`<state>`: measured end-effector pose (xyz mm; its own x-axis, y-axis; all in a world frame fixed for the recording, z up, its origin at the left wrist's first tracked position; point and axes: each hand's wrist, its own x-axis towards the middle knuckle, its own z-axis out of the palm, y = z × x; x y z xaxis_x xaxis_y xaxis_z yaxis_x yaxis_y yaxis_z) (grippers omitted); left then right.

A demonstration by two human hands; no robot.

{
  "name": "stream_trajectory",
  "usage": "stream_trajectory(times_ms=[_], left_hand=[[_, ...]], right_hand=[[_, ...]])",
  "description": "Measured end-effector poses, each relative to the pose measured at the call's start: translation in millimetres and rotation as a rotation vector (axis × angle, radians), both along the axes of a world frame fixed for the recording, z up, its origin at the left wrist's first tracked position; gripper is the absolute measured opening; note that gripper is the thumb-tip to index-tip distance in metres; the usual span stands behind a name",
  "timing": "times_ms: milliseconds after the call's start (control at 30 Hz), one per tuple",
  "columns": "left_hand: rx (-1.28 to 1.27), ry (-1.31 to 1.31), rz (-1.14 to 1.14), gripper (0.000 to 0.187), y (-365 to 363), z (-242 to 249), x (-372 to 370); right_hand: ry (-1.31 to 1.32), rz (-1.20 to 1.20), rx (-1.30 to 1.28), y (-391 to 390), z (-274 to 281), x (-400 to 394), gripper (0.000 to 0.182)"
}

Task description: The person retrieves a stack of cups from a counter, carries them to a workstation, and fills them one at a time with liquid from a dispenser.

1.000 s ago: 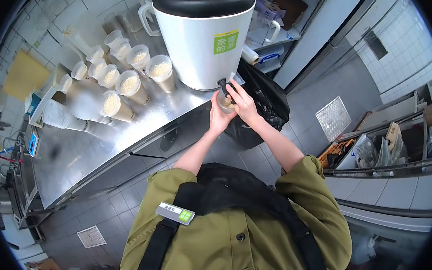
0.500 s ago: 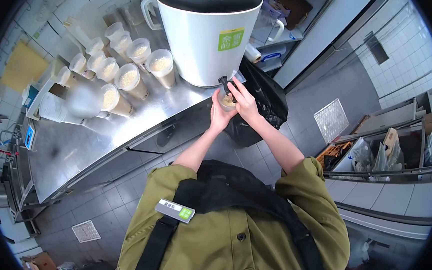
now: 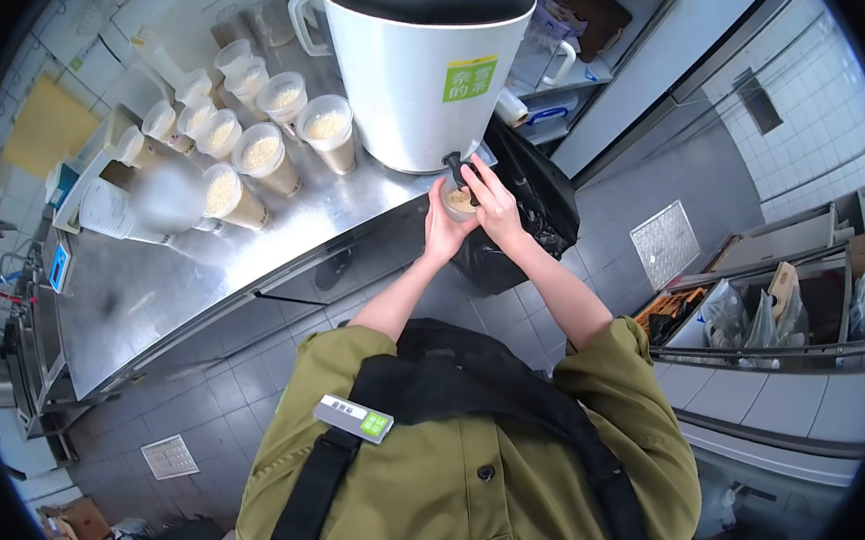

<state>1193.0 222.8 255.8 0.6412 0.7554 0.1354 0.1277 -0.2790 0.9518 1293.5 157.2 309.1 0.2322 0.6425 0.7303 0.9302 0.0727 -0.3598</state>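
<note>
A large white dispenser (image 3: 420, 84) with a black rim and a green label stands at the counter's edge. Under its black tap (image 3: 455, 163) is a clear cup (image 3: 460, 203) with pale, tan contents. My left hand (image 3: 444, 229) is wrapped round the cup from the left. My right hand (image 3: 493, 206) has its fingers closed on the tap, and its lower part is close beside the cup. Several plastic cups with pale grains, such as the nearest one (image 3: 329, 142), stand in rows left of the dispenser.
The steel counter (image 3: 199, 304) runs along the left, with stacked cup lids or cups (image 3: 106, 209) on it. A black bag (image 3: 533, 202) hangs right of the dispenser. Bins holding plastic bags (image 3: 735, 316) stand at the right.
The whole view has shifted slightly, so the dispenser and cups appear a little further right. Both hands keep their hold at the tap and cup.
</note>
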Motion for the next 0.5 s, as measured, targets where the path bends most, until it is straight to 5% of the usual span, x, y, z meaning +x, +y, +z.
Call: stream_trajectory(times_ms=[500], left_hand=[[0.023, -0.013, -0.004, 0.095, -1.8, 8.8, -2.9]], right_hand=[[0.004, 0.002, 0.009, 0.9, -3.3, 1.7, 0.047]])
